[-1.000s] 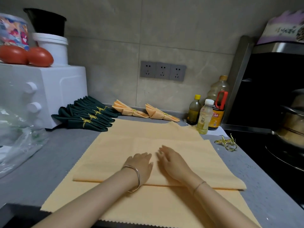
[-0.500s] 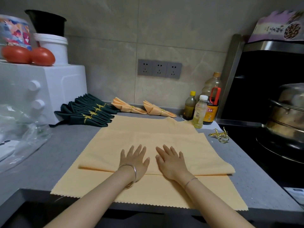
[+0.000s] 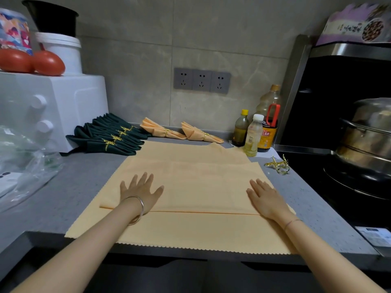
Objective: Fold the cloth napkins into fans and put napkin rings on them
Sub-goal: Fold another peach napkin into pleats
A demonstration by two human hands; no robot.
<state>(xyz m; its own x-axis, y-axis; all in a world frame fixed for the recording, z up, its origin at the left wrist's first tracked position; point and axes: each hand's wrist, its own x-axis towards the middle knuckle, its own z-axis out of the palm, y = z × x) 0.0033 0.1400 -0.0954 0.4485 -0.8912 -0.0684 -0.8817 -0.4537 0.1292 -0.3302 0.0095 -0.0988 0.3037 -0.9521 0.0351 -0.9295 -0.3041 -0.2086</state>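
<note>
Grey surface [image 3: 84, 182], near edge: peach napkin [image 3: 201, 182] spread flat, one fold across it. Left hand [image 3: 140, 193] and right hand [image 3: 265, 200] press palm-down on the fold's ends, well apart, fingers straight and slightly spread. Beyond: ringed green fans [image 3: 110, 138], peach fans [image 3: 167, 131], loose gold rings [image 3: 278, 166] at right.

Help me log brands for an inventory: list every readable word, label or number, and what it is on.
No text reads clearly.
Purple box: Chinese characters, blurred.
Dark sauce bottle: label with Chinese characters, blurred.
Pale drink bottle: label print too small.
Printed sheet at the counter's right edge: too small.
</note>
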